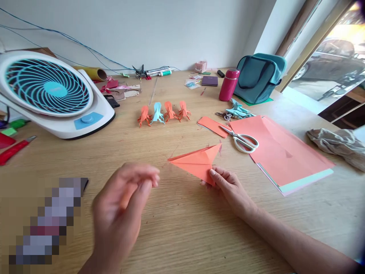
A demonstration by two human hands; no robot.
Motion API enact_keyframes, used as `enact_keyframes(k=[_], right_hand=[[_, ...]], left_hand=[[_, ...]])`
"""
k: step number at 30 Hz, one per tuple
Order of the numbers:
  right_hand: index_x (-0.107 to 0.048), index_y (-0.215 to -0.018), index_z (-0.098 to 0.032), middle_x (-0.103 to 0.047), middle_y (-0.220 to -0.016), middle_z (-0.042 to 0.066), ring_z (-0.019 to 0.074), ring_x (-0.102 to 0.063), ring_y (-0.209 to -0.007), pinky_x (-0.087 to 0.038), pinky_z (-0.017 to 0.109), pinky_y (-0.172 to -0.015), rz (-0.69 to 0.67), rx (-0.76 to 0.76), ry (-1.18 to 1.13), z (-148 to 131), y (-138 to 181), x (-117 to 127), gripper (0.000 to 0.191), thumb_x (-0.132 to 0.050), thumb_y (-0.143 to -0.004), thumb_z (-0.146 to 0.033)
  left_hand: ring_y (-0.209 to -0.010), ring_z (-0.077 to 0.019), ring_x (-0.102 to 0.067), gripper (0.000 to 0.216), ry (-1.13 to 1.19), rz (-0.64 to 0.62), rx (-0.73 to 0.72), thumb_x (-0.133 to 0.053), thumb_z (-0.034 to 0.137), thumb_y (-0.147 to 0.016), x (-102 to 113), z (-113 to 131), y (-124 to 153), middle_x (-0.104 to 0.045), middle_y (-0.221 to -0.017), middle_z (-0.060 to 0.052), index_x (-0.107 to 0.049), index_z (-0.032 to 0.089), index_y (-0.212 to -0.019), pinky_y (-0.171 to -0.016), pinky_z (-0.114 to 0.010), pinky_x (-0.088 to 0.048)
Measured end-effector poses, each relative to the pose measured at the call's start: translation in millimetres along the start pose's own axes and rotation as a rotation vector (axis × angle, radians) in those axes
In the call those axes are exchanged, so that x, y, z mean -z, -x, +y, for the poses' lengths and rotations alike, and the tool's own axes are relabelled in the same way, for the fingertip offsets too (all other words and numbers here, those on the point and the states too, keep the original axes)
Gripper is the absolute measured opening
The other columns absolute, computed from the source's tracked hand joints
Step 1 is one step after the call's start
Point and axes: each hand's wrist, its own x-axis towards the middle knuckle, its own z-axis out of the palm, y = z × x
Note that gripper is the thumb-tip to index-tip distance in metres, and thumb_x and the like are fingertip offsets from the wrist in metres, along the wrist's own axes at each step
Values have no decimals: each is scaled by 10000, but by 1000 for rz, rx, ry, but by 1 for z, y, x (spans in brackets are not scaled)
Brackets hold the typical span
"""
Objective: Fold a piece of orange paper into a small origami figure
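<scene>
An orange folded paper point(196, 161) with layered triangular flaps is held just above the table. My right hand point(226, 184) pinches its lower right corner between thumb and fingers. To the left of the paper and apart from it is my left hand point(122, 209), slightly blurred. Its fingers curl in toward the thumb, and I see nothing in them. Beyond the folded paper, several paper figures with thin legs stand in a row, among them a light blue figure point(157, 113) and an orange figure point(170, 111).
Scissors point(245, 143) rest on orange paper sheets point(288, 152) at the right. Keys point(225, 115), a pink flask point(229, 85) and a teal bag point(258, 80) stand farther back. A fan point(57, 91) occupies the left, near a red-handled cutter point(17, 150) and a pixelated object point(47, 224).
</scene>
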Motion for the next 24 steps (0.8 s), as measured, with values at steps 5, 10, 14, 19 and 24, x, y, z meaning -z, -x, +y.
enact_keyframes(k=[5, 10, 14, 19, 24], right_hand=[[-648, -789, -195, -637, -740, 9, 132, -522, -666, -431, 234, -685, -11, 38, 31, 1, 0, -1, 376, -531, -979, -497], [-638, -741, -194, -610, -714, 19, 156, -545, -672, -457, 259, -673, -41, 48, 163, -6, 3, -9, 448, -522, -949, -573], [-631, -772, -182, -601, -718, 12, 145, -526, -653, -436, 254, -629, -156, 23, 222, -6, 8, -16, 461, -512, -945, -593], [-589, -790, -177, -544, -701, -8, 131, -484, -644, -386, 249, -600, -105, 82, 333, -3, 10, -14, 400, -493, -981, -515], [-582, -817, -194, -533, -703, -12, 129, -469, -633, -388, 265, -611, 172, 371, 579, -5, 11, -4, 216, -535, -984, -322]], left_hand=[[-850, -123, -616, 123, -98, -156, 13, -647, 264, -907, 2, -12, -16, -671, -929, -7, -673, 218, -1019, -772, -218, -492], [-698, -114, -509, 121, -262, -253, -116, -677, 263, -866, -13, -19, -6, -579, -763, 17, -671, 185, -959, -664, -230, -424], [-652, -110, -479, 118, -283, -247, -77, -635, 263, -887, -22, -20, 1, -592, -755, 4, -656, 164, -826, -621, -235, -399], [-678, -143, -550, 226, -261, -245, 85, -623, 350, -878, -19, -26, -1, -639, -755, -31, -663, 151, -779, -616, -248, -421], [-565, -127, -490, 274, -313, -324, 238, -609, 400, -841, -16, -33, -5, -561, -605, 10, -628, 156, -719, -539, -238, -381]])
